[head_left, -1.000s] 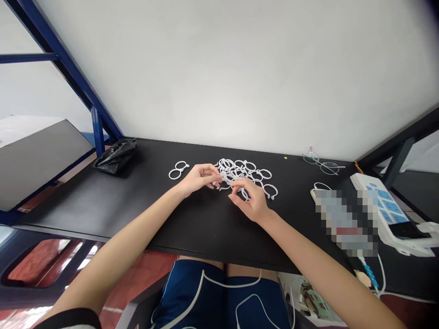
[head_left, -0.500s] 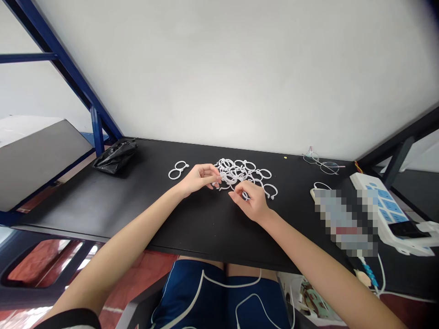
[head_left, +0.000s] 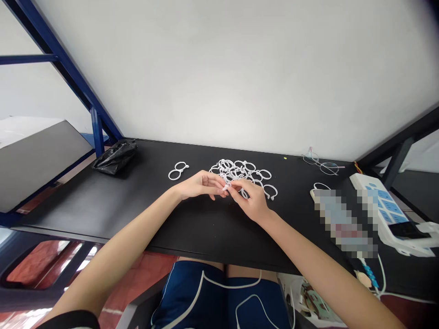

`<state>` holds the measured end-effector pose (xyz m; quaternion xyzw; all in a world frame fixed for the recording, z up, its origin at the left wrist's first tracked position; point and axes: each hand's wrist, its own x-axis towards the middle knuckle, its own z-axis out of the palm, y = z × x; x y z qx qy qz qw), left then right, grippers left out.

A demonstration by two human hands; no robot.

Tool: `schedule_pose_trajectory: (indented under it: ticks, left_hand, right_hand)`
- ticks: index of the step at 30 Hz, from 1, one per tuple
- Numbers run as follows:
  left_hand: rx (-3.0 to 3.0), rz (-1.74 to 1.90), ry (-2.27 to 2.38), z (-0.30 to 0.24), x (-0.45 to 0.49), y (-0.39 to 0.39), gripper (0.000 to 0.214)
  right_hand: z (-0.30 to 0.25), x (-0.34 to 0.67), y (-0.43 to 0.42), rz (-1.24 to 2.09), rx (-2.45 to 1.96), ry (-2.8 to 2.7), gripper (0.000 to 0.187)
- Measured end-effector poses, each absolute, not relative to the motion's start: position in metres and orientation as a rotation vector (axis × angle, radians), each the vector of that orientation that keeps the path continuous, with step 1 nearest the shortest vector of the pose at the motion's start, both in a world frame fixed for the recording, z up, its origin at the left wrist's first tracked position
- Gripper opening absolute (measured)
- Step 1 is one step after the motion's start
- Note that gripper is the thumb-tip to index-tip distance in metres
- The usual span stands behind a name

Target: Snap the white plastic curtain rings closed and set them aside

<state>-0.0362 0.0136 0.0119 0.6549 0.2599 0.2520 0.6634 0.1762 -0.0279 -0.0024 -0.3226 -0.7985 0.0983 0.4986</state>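
Pinched between the fingertips of both hands is a white plastic ring clip [head_left: 226,186], mostly covered by the fingers. My left hand [head_left: 202,185] is closed on it from the left, and my right hand [head_left: 251,197] grips it from the right with thumb and forefinger. Just beyond the hands lies a tangled pile of white plastic ring clips [head_left: 236,170], partly hidden by them. To the left of the pile, a separate pair of joined white rings [head_left: 178,170] rests flat on the black table [head_left: 154,214].
A crumpled black plastic bag [head_left: 116,156] lies at the back left. Eyeglasses [head_left: 320,163] sit near the wall at the back right. A blurred-out phone-like object [head_left: 345,222] and a white power strip [head_left: 387,210] with cables occupy the right side. Blue frame posts [head_left: 98,132] stand at left.
My left hand has moved slightly right and toward me from the pile, bringing out a ring clip. My right thumb and forefinger have met it and closed on it.
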Motion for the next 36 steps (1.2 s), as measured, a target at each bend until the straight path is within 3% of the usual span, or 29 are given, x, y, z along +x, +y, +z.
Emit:
schedule_pose_trajectory:
  ticks: [36]
  left_hand:
    - [1.485,0.601,0.685,0.008,-0.0328,0.0144,0.029]
  right_hand:
    - [-0.0066,0.1763,-0.0278,0.338,-0.83,-1.979,0.008]
